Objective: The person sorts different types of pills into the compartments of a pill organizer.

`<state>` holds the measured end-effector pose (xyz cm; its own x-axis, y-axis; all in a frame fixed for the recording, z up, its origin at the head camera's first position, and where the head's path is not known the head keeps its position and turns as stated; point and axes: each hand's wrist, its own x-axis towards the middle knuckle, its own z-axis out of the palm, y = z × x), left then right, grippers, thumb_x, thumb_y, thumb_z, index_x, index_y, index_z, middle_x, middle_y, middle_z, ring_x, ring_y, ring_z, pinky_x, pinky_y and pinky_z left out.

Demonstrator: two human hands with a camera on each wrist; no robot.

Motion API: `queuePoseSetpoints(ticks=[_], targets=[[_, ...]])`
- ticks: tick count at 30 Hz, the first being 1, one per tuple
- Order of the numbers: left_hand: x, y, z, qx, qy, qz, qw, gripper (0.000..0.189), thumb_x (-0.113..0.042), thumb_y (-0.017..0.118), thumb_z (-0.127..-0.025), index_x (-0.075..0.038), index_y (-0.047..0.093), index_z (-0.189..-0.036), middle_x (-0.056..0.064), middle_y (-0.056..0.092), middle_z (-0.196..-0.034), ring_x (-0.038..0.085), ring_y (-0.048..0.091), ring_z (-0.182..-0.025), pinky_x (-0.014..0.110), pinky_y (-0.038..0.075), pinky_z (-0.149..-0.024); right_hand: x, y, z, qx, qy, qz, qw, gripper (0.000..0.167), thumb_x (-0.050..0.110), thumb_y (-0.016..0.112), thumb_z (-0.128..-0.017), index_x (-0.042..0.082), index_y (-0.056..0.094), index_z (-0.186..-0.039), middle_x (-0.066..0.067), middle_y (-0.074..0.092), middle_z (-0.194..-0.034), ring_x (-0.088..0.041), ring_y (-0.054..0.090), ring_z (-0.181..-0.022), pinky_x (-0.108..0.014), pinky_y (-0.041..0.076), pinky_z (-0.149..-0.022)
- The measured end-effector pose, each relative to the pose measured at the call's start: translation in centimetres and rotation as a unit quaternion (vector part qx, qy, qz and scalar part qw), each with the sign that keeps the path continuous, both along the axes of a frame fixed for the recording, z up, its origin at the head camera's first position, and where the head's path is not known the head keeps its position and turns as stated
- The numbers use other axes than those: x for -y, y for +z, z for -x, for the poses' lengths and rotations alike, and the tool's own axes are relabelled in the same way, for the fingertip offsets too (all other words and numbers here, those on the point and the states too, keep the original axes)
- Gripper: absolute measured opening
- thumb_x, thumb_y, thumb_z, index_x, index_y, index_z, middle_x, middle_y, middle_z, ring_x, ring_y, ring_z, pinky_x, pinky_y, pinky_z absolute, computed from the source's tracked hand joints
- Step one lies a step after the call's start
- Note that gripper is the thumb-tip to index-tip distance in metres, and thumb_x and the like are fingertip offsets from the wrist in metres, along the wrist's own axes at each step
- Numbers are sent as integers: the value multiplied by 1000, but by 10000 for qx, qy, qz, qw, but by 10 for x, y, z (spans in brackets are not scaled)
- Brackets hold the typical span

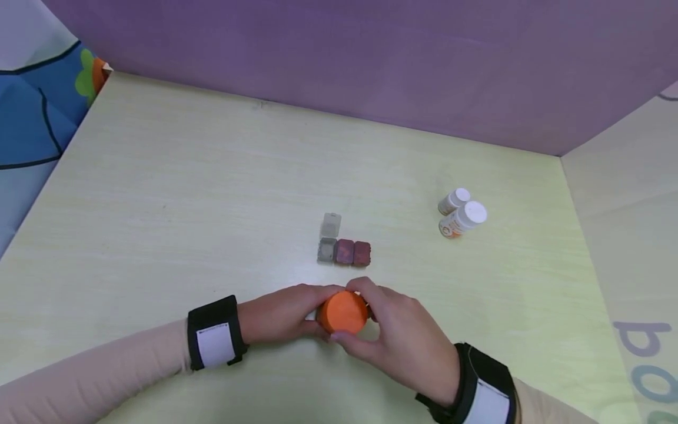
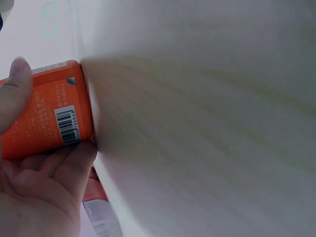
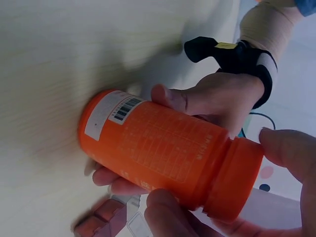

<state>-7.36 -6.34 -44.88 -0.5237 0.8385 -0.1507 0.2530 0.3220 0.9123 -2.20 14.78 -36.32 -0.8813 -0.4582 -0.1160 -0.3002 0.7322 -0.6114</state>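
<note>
An orange bottle (image 3: 158, 143) stands upright on the table, with a barcode label near its base. My left hand (image 1: 283, 312) grips it round the body, thumb on one side and fingers on the other. Over the top, my right hand (image 1: 410, 335) holds the orange screw cap (image 1: 344, 312) between thumb and fingers. The cap sits on the bottle's neck. Just beyond the hands lies a small pill organizer (image 1: 345, 251). Two of its compartments have reddish lids that are closed; the greyish left compartment (image 1: 326, 250) has its clear lid (image 1: 331, 225) flipped back.
Two white bottles with white caps, a smaller one (image 1: 454, 201) and a larger one (image 1: 462, 219), stand side by side at the right. A purple panel (image 1: 339, 65) rises along the table's far edge, and a pale wall (image 1: 625, 194) borders the right side.
</note>
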Motion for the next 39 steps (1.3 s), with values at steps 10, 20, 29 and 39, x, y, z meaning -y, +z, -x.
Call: queuePoseSetpoints(ticks=[10,20,29,39], targets=[[0,0,0,16,6,-42,10000,56,-11,78,-93,-15,56,-145,-11,64,-131,5,59,-115,31,47,-107,2,0,-2,-87,-34,-148,9998,56,32,91,-81,11,57,-120,5,70,-98,-9,63,-80,-26,57,-74],[0,-2,0,-49,-3,-114,9999,55,-10,78,-93,-14,57,-144,-11,64,-131,5,59,-115,32,47,-107,2,-3,-5,-398,49,-193,9990,68,33,91,-80,6,53,-130,0,73,-102,-10,68,-83,-29,59,-78],[1,-3,0,6,8,-102,9999,50,-9,79,-92,-15,57,-137,-14,65,-115,6,60,-102,29,49,-101,1,-1,-3,-386,157,-301,9987,56,20,88,-80,16,62,-129,6,70,-102,-6,62,-83,-28,57,-78],[1,-3,-1,139,34,-109,9998,56,-9,80,-91,-15,55,-140,-13,65,-116,6,60,-104,28,49,-103,-4,0,-2,-484,377,-250,9978,60,19,87,-81,16,63,-135,6,74,-107,-6,66,-87,-30,58,-82]])
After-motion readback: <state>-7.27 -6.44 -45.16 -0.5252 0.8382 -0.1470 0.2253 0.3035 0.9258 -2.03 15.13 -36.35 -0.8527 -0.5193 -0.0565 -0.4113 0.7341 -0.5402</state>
